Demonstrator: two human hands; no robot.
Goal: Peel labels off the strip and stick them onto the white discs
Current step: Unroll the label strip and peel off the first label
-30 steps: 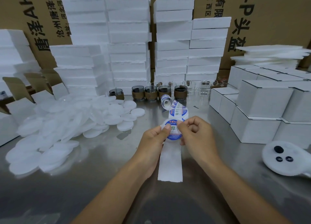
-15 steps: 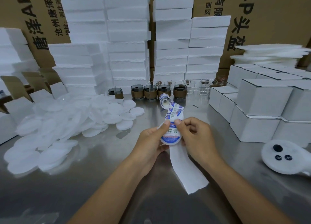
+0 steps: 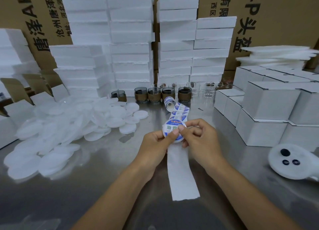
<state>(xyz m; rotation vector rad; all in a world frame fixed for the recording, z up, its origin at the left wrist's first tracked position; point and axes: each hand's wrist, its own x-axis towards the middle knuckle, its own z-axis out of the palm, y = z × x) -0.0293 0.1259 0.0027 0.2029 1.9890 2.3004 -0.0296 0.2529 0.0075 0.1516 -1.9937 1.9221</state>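
Note:
My left hand (image 3: 156, 144) and my right hand (image 3: 201, 137) meet at mid-table, thumbs pressing a round blue-and-white label (image 3: 170, 128) that lies on a white disc held between the fingers. The label strip (image 3: 179, 111) runs from a small roll (image 3: 168, 103) near the cups down under my hands. Its bare white backing (image 3: 183, 176) trails toward me on the steel table (image 3: 86, 186). A big heap of plain white discs (image 3: 69, 124) lies to the left.
Brown-sleeved cups (image 3: 154, 94) and clear glasses (image 3: 208, 90) line the back. Stacks of white foam blocks (image 3: 131, 48) and cardboard cartons (image 3: 269, 19) rise behind. White boxes (image 3: 269, 112) crowd the right. A white foam piece with dark buttons (image 3: 291, 162) lies at right.
The label now faces up flat on the disc with both thumbs on it. The loose backing has swung back from the right to hang straighter below my hands.

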